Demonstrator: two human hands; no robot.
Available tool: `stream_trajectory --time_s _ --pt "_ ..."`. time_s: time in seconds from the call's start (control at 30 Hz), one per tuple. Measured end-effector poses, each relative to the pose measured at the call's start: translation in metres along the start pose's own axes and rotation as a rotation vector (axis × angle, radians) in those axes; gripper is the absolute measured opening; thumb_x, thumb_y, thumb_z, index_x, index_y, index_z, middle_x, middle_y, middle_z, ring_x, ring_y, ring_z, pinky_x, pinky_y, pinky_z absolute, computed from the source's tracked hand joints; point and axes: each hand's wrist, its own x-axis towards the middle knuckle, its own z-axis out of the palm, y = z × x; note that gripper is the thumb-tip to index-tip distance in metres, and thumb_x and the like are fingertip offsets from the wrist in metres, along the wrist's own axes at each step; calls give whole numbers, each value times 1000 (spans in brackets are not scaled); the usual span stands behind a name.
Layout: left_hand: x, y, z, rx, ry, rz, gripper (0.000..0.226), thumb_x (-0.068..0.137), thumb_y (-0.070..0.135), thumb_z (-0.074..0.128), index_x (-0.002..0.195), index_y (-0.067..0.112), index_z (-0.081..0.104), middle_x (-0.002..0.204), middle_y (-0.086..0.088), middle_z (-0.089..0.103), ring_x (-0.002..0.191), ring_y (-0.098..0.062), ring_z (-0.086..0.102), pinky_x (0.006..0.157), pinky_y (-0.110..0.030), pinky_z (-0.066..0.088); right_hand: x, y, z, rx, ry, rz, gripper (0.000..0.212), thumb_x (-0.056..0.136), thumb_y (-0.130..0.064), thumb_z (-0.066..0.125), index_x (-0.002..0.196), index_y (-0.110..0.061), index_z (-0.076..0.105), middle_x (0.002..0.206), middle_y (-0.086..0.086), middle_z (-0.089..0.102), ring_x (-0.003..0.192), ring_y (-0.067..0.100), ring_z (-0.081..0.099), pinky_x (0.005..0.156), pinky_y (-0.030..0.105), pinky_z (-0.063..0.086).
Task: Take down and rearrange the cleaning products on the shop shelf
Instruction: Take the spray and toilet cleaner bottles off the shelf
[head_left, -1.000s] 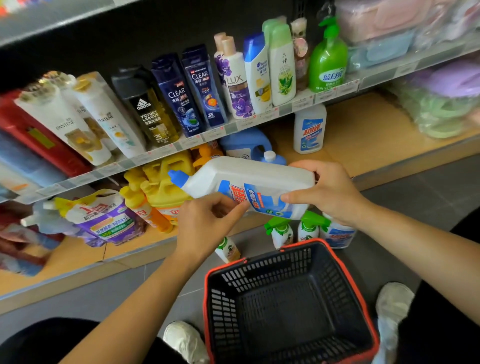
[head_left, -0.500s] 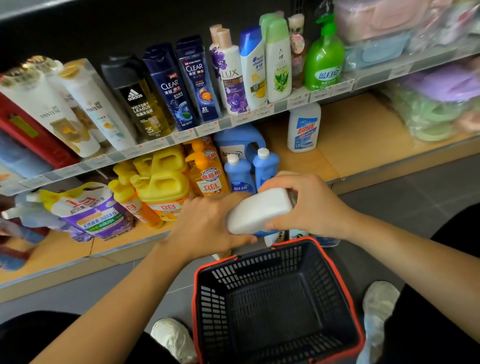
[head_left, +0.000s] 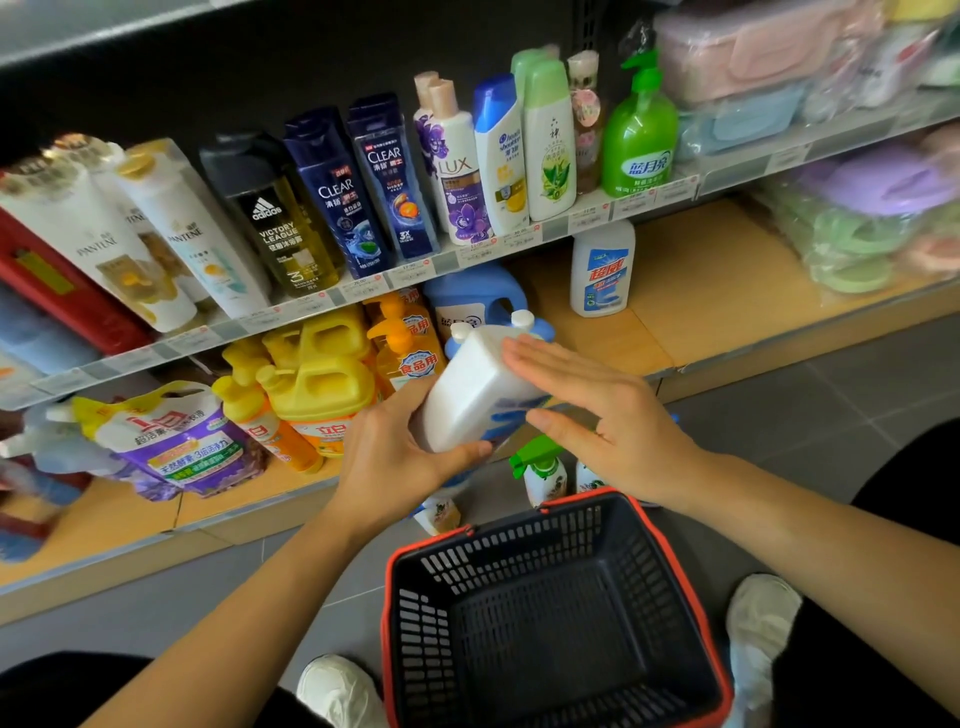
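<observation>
Right hand (head_left: 608, 415) has uncurled since half a second ago; fingers straight, flat against white bottle (head_left: 478, 384); left hand (head_left: 395, 457) alone grips it, just beyond basket's (head_left: 385, 623) far rim, near lower shelf (head_left: 701, 291); one-handed placement likely next.

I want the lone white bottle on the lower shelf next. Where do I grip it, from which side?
Likely round its labelled body, from the front-right: the lone white bottle stands upright, the lower shelf right of it is bare, and the upper shelf rail hides its top.
</observation>
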Motion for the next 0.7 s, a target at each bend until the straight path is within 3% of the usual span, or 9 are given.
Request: stream_trajectory --time_s 0.13,0.2,0.33,0.4,0.5,0.7 --pt "0 0 -1 46 -2 44 75 69 53 84 132 20 63 111 2 73 94 -19 69 73 -46 57 1 1 -6 -5 171 31 32 86 -16 75 116 -4 72 128 6 67 125 18 59 107 41 47" --pt "-2 0 1 103 -19 86 75 70 55 83 134 20 63 115 3 73 97 -17 69 75 -44 58 4 3 -10 76 214 154 21 84 -19 77 102 -8 73 121 2 69 117 16 62 101 45 50" --pt "-8 2 8 146 -71 176 73 72 52 82 135 19 63 121 3 72 101 -15 69 75 -40 58 7 7 -9 344 32 435 57 82 -41 75 132 -21 58 135 -8 58 126 7 54 105 38 47" --pt "-9 2 10 141 -91 208 74 73 52 82 136 17 62 122 2 72 101 -14 69 75 -38 58 7 11 -5 400 -9 440 48 81 -42 74 126 -26 65 123 -14 65 118 2 57 96 26 46" --pt "-10 3 11 133 -96 206 75 73 54 81 137 20 62 122 3 72 101 -15 69 76 -39 58 7 15 -4 455 70 429 19 83 -36 72 102 -32 74 103 -16 74 102 0 63 86 17 45" --pt "-8 3 11 7 -73 131 77 69 49 86 136 17 62 123 4 70 107 -14 66 85 -41 58 5 21 -5 435 198 378 22 93 -18 68 111 -30 74 113 -8 74 111 8 66 92 28 51"
